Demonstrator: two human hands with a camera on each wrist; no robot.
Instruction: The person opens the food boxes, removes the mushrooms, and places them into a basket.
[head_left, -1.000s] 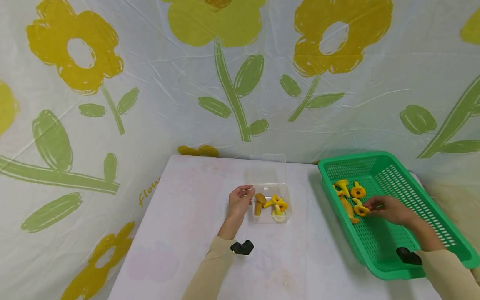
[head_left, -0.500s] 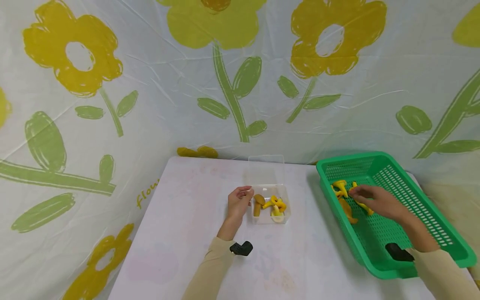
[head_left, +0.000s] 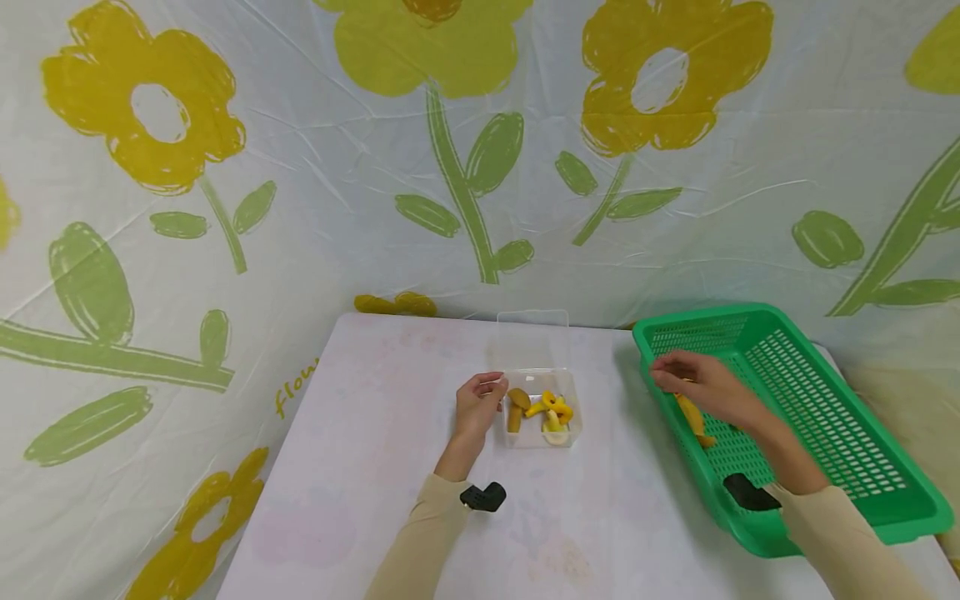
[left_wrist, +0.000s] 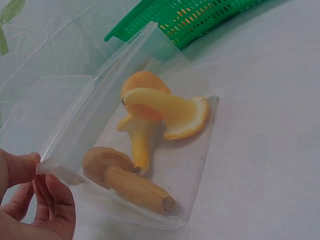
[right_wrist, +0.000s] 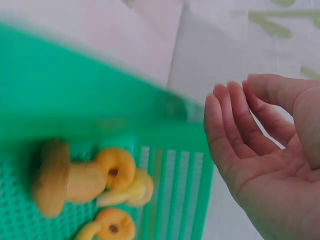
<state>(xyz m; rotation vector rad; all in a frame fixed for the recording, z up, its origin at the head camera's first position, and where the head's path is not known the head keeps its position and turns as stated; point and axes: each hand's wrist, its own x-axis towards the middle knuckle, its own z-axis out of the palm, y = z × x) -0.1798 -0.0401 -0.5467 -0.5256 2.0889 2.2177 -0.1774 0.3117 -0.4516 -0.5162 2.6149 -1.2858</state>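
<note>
At the table's middle, my left hand [head_left: 478, 410] pinches the left rim corner of a clear plastic box [head_left: 540, 443] between thumb and fingers. Inside lie a brown mushroom [left_wrist: 137, 190] and several yellow mushrooms [left_wrist: 175, 110], mostly at the side away from this hand. My right hand [head_left: 705, 387] is over the left rim of a green basket [head_left: 757, 546], thumb near the loosely curved fingertips, nothing between them. Below it, the right wrist view has a tan mushroom [right_wrist: 52, 180] and several yellow mushrooms [right_wrist: 115, 167] in the basket; the hand partly hides them in the head view.
The box's clear lid [head_left: 532, 337] stands up at its back edge. A pale table [head_left: 375, 433] carries both containers, the basket at the right. Behind hangs a white cloth [head_left: 330, 167] printed with large yellow flowers.
My right hand has left the mushroom it was touching in the basket and moved leftward, to the basket's left rim. The left hand stays at the box corner.
</note>
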